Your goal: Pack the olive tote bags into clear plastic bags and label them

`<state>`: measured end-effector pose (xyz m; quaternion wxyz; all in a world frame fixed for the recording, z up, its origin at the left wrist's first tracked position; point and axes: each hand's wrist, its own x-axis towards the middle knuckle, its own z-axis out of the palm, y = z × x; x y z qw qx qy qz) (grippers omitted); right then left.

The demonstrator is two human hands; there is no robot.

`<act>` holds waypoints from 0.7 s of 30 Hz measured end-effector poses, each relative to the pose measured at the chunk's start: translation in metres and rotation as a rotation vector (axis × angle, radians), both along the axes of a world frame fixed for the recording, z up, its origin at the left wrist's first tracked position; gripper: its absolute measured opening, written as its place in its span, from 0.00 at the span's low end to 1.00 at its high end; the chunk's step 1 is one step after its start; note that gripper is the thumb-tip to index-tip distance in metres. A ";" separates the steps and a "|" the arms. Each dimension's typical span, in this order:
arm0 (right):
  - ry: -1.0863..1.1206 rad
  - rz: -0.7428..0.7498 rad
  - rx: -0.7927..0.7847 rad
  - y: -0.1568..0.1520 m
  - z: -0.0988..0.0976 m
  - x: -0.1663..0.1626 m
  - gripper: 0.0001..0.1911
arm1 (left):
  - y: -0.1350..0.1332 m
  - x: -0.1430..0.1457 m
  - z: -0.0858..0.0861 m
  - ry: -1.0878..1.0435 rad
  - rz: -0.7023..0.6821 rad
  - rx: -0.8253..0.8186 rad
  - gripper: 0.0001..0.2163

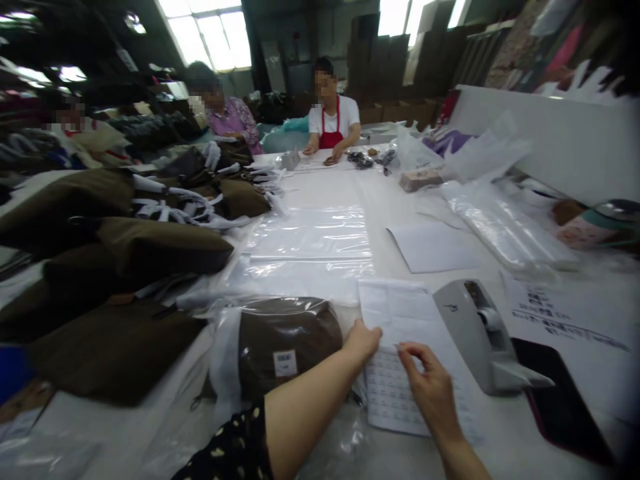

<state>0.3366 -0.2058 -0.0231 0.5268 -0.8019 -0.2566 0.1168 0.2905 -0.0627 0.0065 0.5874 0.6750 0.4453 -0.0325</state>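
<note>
Left hand: the left hand (pixel 361 340) rests on the left edge of the label sheet (pixel 407 360), fingers curled down onto the paper; the forearm crosses over the bagged brown item.
Right hand: the right hand (pixel 429 385) lies on the middle of the same sheet, thumb and forefinger pinched together at the paper (whether a sticker sits between them is too small to tell).
Label sheet: a white sheet printed with rows of small labels, flat on the bench (pixel 330 190) right in front of the person, between the bagged item and the tape dispenser.
Bagged item: a folded brown piece in a clear plastic bag (pixel 285 343), just left of the sheet, with a small white barcode sticker (pixel 285 363) on its front.
Tape dispenser: a grey tape dispenser (pixel 483 333) stands just right of the sheet, touching or nearly touching its edge.
Dark slab: a flat black object (pixel 560 407) lies beside the dispenser, toward the near right corner.
Plastic bags: a stack of empty clear bags (pixel 310 243) lies flat beyond the sheet; more clear bags (pixel 505 230) lie to the right.
Blank paper: a white sheet (pixel 430 247) lies between the two bag piles.
Brown goods: a heap of brown fabric pieces (pixel 125 267) covers the left side of the bench.
Other people: three people sit at the far end, one in a red apron (pixel 331 123) with both hands on the bench.
</note>
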 end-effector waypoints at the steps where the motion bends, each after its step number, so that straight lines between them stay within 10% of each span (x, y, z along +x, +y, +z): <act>1: 0.085 -0.059 0.008 -0.004 0.006 0.002 0.15 | -0.003 -0.011 0.011 -0.068 -0.024 0.075 0.28; 4: 0.274 -0.066 0.028 -0.001 0.027 0.013 0.19 | -0.013 -0.064 0.047 -0.399 -0.263 0.510 0.30; 9: 0.331 0.362 -0.049 0.070 0.086 -0.010 0.19 | -0.006 -0.183 0.081 -0.581 -0.433 1.087 0.14; 15: 0.535 0.880 -0.216 0.201 0.137 -0.088 0.16 | 0.060 -0.259 0.068 -0.188 -0.167 1.278 0.15; 21: 0.592 0.863 -0.343 0.265 0.127 -0.111 0.12 | 0.115 -0.273 0.056 -0.109 -0.190 1.242 0.18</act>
